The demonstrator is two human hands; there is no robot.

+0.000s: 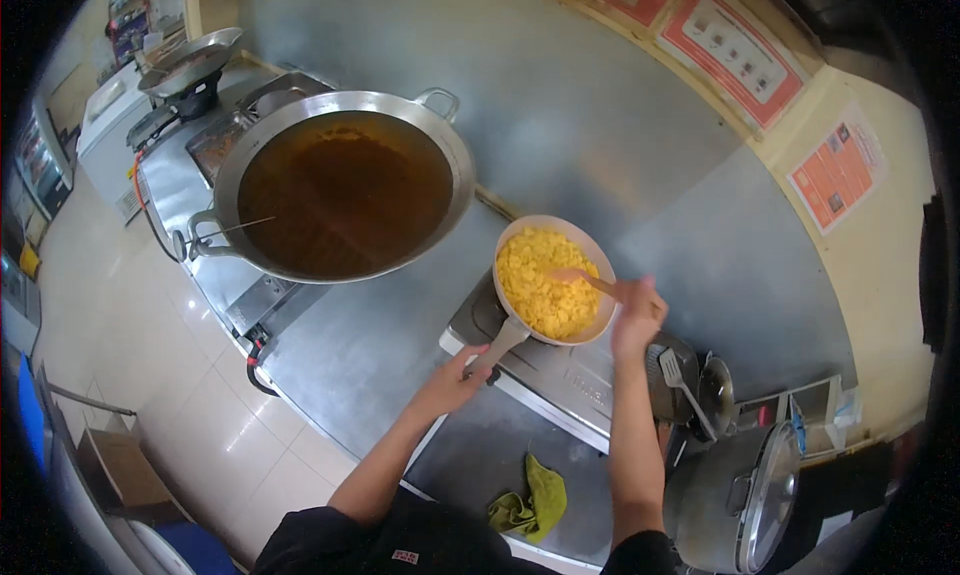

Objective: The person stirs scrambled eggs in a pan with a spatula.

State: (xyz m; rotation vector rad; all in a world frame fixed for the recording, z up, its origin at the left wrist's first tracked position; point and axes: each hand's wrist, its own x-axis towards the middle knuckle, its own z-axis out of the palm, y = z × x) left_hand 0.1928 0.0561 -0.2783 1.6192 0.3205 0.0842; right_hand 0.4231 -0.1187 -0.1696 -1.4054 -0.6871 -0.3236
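Observation:
A light-coloured frying pan (609, 266) full of yellow scrambled egg (544, 290) sits over a portable gas stove (574, 376). Its handle (501, 344) is gripped by my left hand (450, 383). Above the pan's right rim, my right hand (637, 316), somewhat blurred, is closed around the handle of a wooden spatula (596, 282), whose tip rests in the egg. A large metal wok (461, 166) of dark brown oil (352, 192) stands to the left, with a probe thermometer (229, 230) at its rim.
A green cloth (544, 500) lies on the dark surface near my body. At right are a slotted turner (686, 391), a small pan (718, 387) and a big lidded pot (720, 492). Metal trays (217, 143) and another wok (180, 72) stand beyond the large wok. A steel wall panel (600, 102) bounds the counter.

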